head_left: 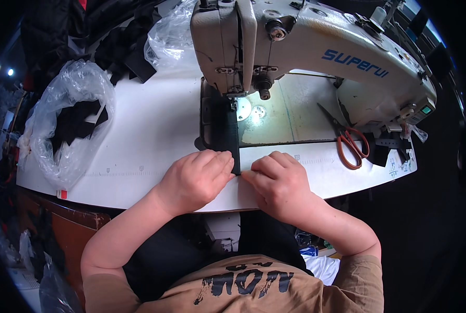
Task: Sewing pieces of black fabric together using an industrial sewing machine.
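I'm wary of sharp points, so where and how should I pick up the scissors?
Probably by the orange handle loops, with the right hand coming from the near side: the loops face the person, while the dark blades point away.

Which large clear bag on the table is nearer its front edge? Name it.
The left bag, open, black pieces inside; the other bag lies farther back, near the sewing machine.

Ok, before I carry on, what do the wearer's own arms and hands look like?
The left hand and right hand are ungloved, with bare wrists. The forearms are uncovered too. Short, plain tan sleeves end near the elbows, part of a tan T-shirt with dark lettering in front.
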The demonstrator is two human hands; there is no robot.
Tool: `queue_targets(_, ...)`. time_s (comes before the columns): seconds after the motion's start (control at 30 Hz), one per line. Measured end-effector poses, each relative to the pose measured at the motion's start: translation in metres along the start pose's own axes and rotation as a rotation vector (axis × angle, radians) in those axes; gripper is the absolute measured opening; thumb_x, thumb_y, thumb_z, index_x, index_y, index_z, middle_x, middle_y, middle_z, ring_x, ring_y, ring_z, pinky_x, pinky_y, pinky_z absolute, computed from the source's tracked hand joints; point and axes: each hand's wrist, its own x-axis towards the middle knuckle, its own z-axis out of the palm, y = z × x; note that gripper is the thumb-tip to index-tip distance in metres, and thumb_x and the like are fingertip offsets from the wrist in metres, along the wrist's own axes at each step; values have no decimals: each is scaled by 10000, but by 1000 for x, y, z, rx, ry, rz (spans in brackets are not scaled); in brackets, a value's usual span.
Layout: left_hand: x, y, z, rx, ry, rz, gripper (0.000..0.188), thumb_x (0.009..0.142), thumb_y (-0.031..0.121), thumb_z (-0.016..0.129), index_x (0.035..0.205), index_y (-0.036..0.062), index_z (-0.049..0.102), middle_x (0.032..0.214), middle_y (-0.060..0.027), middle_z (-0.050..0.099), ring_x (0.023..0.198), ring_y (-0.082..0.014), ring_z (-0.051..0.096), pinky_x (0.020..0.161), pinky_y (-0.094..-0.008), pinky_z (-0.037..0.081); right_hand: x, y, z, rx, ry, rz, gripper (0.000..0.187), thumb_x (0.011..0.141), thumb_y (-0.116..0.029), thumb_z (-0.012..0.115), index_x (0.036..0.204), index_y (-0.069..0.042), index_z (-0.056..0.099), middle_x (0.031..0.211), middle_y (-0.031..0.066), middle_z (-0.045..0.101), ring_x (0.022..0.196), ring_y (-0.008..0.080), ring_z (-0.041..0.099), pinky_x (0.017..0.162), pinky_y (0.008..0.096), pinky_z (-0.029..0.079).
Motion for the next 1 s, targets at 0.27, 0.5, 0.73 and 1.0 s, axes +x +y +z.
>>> queue_targets(0.27,0,-5,-2,-91,-37,-33,242,791,125,763,992,0,711,1046,-85,683,893,-224,652,736,-323,574,5,0,1,-29,-27,-62,295,677,-40,743,971,-66,764,881,50,623,802,230,610,683,359,496)
queue_targets(0.5,-2,-22,-2,-518,-85,-226,229,795,103,803,990,47,698,1126,-91,667,989,-289,626,863,-384,548,5,-1,-1,-32,-68,-75,279,693,-53,747,971,-67,767,892,44,618,805,229,604,676,357,487)
queue_targets(0.73,-5,-27,1,-441,-177,-261,323,808,189,819,1081,88,679,1432,-121,575,1382,-363,493,1175,-522,372,7,-1,-2,3,-86,-42,255,694,-47,736,947,-46,754,976,69,658,883,248,642,740,373,528)
queue_targets(1.0,-2,-33,3,-419,-220,-261,403,863,290,780,1170,61,656,1419,-129,581,1364,-338,510,1207,-528,336,11,2,1,-33,-40,-104,238,706,-66,724,941,-34,743,1123,96,693,1033,265,674,823,388,541)
